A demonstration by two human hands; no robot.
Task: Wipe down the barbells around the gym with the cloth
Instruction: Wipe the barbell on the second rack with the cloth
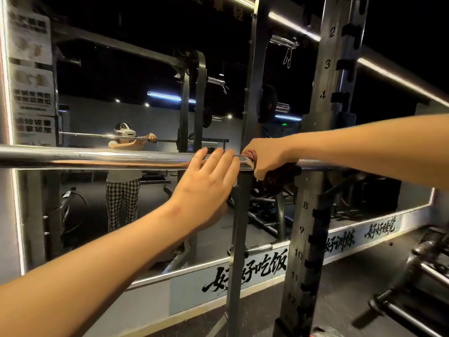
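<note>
- Two bare hands meet at a chrome barbell (97,158), which lies level and crosses the numbered rack upright (313,215) about halfway up it.
- The right hand (264,156) sits just left of the upright, its fingers curled tight round a dark red cloth (281,175) bunched on the bar.
- The cloth hangs a little below the bar, touching the upright's left edge.
- The left hand (206,188) is further left of the upright, beside the right hand. Its fingers are straight and slightly spread, and it holds nothing. The fingertips reach the bar, but actual contact is hard to tell.
- A slim steel post (239,227) stands left of the upright, under the two hands.
- A wall mirror (121,76) behind the upright shows the person's reflection (124,171) in checked trousers, hands on a bar.
</note>
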